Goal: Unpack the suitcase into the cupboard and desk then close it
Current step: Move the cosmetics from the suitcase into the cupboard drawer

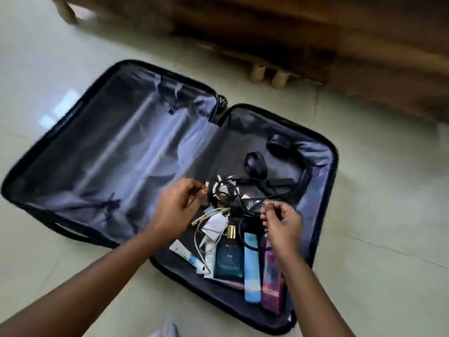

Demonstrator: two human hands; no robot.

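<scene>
Suitcase (116,147) lies open flat on the tiled floor (376,251), its left half unpacked, small items gathered in its right half.

A small pale object, blurred, is pinched in the curled left hand (175,210); the right hand (281,222), fingers bent, seems to pinch a cable in the tangle of cables (226,190). Cables are judged light, limp, snag-prone, best lifted bunched. Counted: one headphones (279,161), rigid, taken by the band; one dark box (228,261); one blue bottle (251,268); one purple bottle (272,276); two tubes (187,256).

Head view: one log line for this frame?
black hard-shell suitcase: open on floor | left half: bare | left hand, right hand: over tangled black cables | grasp: unclear | toiletries unpacked: no
</scene>
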